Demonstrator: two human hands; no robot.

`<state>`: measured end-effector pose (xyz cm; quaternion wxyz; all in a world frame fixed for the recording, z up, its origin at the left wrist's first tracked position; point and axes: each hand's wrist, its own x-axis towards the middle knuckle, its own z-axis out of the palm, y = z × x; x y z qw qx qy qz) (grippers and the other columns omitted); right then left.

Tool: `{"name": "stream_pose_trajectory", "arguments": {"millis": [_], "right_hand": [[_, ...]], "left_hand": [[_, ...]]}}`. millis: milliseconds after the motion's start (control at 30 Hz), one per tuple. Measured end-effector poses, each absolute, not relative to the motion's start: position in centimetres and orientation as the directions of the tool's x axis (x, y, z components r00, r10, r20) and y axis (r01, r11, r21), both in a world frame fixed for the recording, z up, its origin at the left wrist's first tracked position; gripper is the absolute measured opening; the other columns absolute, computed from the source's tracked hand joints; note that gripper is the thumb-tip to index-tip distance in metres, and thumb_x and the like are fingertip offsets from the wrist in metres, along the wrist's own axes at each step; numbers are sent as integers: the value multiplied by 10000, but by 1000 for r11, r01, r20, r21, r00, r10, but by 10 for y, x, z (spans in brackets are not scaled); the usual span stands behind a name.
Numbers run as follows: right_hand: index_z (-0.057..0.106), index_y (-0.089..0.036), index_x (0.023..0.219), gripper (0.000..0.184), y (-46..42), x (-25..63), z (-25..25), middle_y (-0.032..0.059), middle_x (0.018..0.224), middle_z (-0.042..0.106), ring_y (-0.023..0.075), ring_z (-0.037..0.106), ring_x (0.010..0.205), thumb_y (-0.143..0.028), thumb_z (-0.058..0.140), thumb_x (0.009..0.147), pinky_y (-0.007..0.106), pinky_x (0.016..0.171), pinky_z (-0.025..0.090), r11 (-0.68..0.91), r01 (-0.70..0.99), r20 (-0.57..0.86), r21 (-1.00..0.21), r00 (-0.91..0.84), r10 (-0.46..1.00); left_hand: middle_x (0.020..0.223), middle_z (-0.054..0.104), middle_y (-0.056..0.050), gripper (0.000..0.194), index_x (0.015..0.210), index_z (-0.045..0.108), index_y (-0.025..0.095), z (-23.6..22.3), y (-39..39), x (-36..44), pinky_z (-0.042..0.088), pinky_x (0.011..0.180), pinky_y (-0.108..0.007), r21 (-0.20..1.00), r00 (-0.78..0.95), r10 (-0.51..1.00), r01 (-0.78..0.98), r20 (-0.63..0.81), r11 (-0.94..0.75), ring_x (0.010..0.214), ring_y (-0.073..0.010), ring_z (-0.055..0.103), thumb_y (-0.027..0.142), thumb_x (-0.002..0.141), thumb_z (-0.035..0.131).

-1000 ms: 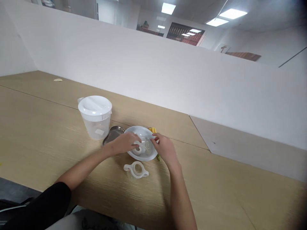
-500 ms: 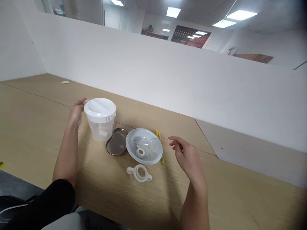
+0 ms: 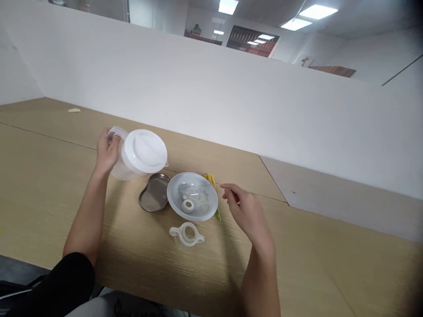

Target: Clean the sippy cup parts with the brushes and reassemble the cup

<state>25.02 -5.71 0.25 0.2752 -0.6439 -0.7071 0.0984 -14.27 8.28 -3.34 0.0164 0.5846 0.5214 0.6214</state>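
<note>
Plastic pitcher [image 3: 143, 152] | wood-grain tabletop [image 3: 49, 176] | white partition wall [image 3: 198, 97] | ceiling panel lights [image 3: 317, 12]

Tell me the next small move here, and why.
Probably lift the lid off the jug with the right hand. The left hand holds the jug tilted by its handle, with the lid on, while the right hand is empty beside the bowl, so it seems free to do this.
</note>
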Motion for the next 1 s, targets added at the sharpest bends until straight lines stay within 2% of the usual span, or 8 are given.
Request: {"name": "stream_pose_trajectory", "arguments": {"millis": [100,200,300,467,667,833,1000], "right_hand": [[689,-206,951,311,-52,241,-3,63,865,721,178,650,753,-302,394,932,261,647,396,111,941,58,-320,-97,994],[698,-194,960,210,-42,227,-17,90,945,723,220,662,900,-312,541,885,271,696,417,131,986,-218,-104,-151,964],[694,-176,1004,229,-30,211,-33,127,1048,704,266,652,992,-294,648,814,302,740,455,138,990,-325,5,-128,937],[706,-169,967,190,-18,197,-51,131,1006,715,263,667,977,-200,625,798,303,744,491,150,988,-337,21,-134,932],[703,-188,1018,237,-12,199,-57,125,1070,703,276,651,1020,-165,567,825,342,785,506,137,990,-300,31,-122,946],[715,-213,990,211,-16,209,-46,87,1050,711,255,651,994,-191,583,827,319,759,483,154,988,-316,-32,-156,936],[717,-242,995,209,-30,232,-24,51,982,721,219,652,940,-256,556,862,283,719,437,133,982,-223,-136,-161,961]], "left_hand": [[868,588,-7,381,940,544,182,-24,69,-115,445,751,-307,620,-348,559,660,752,-424,811,-150,538,555,893,486],[985,615,-63,193,977,557,195,-18,55,-88,412,853,-383,546,-277,570,747,774,-379,948,-226,551,356,904,477],[1022,628,-85,170,989,571,193,-15,44,-68,362,905,-445,476,-223,580,815,784,-330,1008,-271,534,251,863,473],[1002,635,-74,171,974,582,212,-10,32,-47,337,919,-440,450,-183,607,833,773,-322,1000,-266,530,233,857,459],[989,634,-60,170,967,573,209,-10,27,-37,321,937,-419,463,-141,645,808,751,-363,989,-244,528,229,867,437],[994,630,-59,170,966,573,213,-9,24,-34,306,946,-416,463,-122,644,795,756,-393,988,-243,519,240,884,427],[974,632,-57,177,961,583,218,-9,22,-31,309,932,-413,447,-96,650,800,754,-401,966,-246,520,258,895,424]]}}
